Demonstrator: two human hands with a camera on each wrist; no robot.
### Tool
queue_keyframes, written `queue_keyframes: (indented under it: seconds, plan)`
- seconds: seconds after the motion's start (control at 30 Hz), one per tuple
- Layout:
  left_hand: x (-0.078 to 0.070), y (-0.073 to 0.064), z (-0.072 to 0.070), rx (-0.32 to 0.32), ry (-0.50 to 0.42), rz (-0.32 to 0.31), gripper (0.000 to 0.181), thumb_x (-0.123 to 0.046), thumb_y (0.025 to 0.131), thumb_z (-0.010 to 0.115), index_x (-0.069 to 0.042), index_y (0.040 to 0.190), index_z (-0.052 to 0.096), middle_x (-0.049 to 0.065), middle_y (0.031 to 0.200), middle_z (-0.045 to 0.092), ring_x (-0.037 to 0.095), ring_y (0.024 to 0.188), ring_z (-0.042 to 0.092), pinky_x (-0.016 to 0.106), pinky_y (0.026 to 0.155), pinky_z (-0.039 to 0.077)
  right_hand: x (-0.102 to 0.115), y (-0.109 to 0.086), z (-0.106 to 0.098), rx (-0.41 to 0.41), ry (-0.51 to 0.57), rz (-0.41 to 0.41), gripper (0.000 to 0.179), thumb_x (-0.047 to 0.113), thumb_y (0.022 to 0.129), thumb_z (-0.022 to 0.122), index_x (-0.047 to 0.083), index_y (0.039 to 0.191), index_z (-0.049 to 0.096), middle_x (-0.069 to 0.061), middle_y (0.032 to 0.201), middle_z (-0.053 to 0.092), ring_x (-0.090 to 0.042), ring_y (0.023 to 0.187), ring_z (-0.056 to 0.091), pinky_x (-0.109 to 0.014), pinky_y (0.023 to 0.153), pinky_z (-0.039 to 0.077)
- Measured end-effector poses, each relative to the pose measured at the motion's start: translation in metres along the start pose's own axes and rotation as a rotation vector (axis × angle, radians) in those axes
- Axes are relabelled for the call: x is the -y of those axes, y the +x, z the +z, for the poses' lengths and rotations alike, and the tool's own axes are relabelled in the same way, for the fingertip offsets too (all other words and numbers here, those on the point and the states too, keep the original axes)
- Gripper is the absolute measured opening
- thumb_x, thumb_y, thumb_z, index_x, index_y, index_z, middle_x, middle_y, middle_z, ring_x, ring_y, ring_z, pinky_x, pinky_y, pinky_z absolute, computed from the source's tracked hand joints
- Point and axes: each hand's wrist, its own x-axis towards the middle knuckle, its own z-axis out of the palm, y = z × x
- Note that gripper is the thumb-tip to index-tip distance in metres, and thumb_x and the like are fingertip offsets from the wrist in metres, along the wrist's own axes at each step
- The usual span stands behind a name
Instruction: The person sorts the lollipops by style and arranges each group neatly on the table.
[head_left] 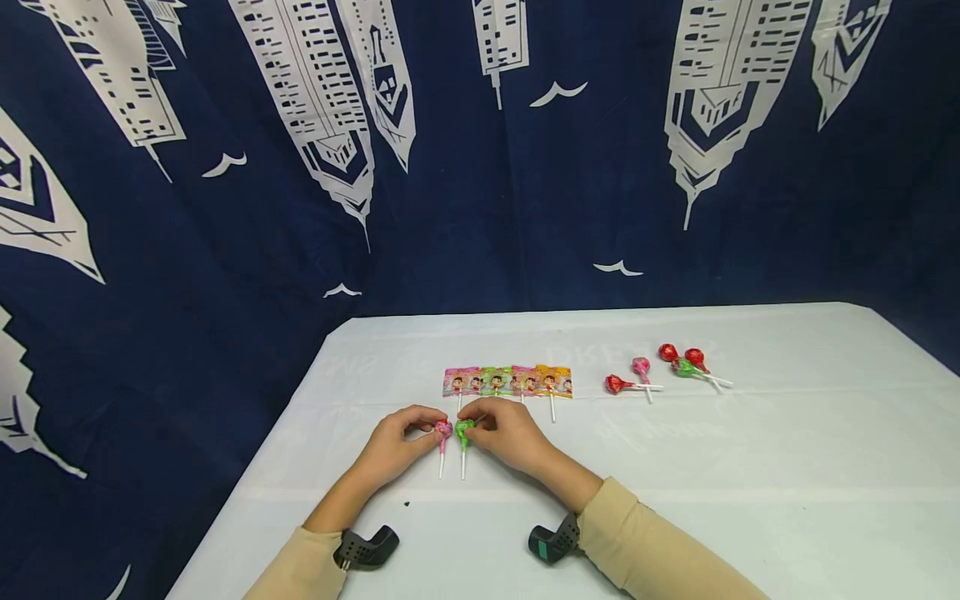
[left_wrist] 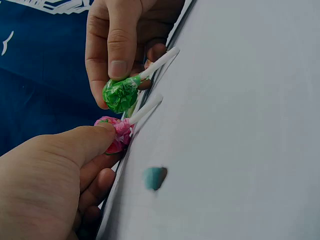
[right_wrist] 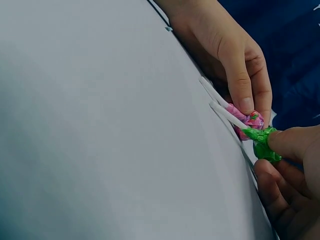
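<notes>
Left hand pinches pink lollipop, red-green marks, crinkled wrapper. Right hand pinches shiny green lollipop. 2 white sticks, side by side, nearside of flat lollipop row, white table.

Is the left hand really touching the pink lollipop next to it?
Touching. The left wrist view shows the left hand pinching the pink lollipop, its thumb laid over it.
</notes>
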Motion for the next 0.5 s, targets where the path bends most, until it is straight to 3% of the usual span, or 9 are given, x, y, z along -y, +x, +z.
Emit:
queue_keyframes:
  seconds: [0.5]
  plan:
    - [-0.0051,-0.001,-0.0007,-0.004,0.011,-0.015,0.023,-0.016,0.088,0.076,-0.02,0.11,0.074,-0.004,0.101,0.074,0.014,0.098,0.067,0.031,0.093,0.05,0.0,-0.0001,0.0053,-0.024,-0.074,-0.043,0.016,0.01,0.086,0.076,0.01,0.102,0.074,-0.004,0.092,0.075,-0.006,0.075,0.061,-0.019,0.068,0.048]
